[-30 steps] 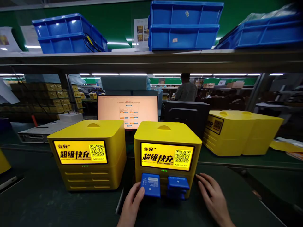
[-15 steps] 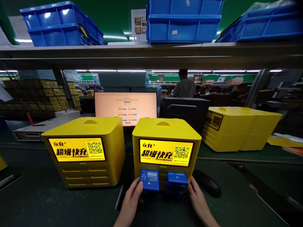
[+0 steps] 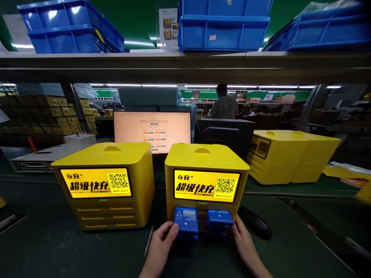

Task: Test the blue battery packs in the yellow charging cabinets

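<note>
At the front of the nearer yellow charging station (image 3: pixel 206 181), two stacks of blue power banks stick out of the lower slots. The left hand (image 3: pixel 162 245) grips the left power bank (image 3: pixel 186 221) at its lower left corner, thumb on the printed top face and fingers curled under. The right hand (image 3: pixel 242 241) closes its fingers against the right edge of the right power bank (image 3: pixel 219 218), which sits on top of further blue units partly hidden below it. These look like stiff, smooth plastic slabs, light enough for a one-handed hold, though the glossy shell could slip; the short outer edges and corners that project from the slots seem the safest places to pinch, since the inner ends are buried in the station. Room to draw them toward the person is open: the dark green table (image 3: pixel 72 251) in front is bare. A black computer mouse (image 3: pixel 255 227) lies just beside the right hand, close enough to be knocked. A second yellow station (image 3: pixel 106 183) stands near on the left, with a gap between the two, and a lit monitor (image 3: pixel 152 131) stands behind.
</note>
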`<state>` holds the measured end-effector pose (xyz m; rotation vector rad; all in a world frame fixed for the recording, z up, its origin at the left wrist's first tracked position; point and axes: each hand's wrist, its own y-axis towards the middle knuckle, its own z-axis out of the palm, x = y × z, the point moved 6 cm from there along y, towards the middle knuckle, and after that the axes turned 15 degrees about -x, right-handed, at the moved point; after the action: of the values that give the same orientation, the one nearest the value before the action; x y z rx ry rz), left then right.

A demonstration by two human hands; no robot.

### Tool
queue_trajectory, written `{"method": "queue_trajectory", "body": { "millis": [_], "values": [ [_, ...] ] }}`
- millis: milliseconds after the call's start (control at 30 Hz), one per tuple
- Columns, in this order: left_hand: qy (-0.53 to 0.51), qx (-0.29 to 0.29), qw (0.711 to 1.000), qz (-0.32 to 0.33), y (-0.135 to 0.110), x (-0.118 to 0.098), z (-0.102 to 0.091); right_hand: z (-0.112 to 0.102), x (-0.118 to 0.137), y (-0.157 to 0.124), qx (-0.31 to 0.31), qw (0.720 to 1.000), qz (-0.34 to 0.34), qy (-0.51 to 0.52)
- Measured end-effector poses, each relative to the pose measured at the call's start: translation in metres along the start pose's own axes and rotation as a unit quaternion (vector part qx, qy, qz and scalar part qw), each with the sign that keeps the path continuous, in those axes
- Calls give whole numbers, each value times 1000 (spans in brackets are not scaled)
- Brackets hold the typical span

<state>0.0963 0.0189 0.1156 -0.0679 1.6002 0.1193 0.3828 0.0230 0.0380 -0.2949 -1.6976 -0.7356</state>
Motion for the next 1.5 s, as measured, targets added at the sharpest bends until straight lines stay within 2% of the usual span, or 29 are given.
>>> {"method": "queue_trajectory", "body": {
  "millis": [67,233,467,600,800,1300,1500],
  "values": [
    [-18,1,1000,-1,-2,5,1,-1,0,0,1,1000,-4,-2],
    [-44,-51,997,-48,2,25,-3,-1,-1,0,4,1000,-4,-10],
    [47,-8,996,-77,5,32,2,-1,5,0,5,1000,-9,-5],
    [17,32,994,-100,4,41,6,-3,7,0,-5,1000,-10,-8],
    [-13,8,995,-97,11,55,3,-3,10,0,-8,1000,-7,-10],
    [-35,23,995,-92,15,65,5,-6,8,2,-13,1000,-16,-16],
    [-41,21,992,-119,9,62,11,-11,5,4,-30,999,-24,-18]
  ]
}}
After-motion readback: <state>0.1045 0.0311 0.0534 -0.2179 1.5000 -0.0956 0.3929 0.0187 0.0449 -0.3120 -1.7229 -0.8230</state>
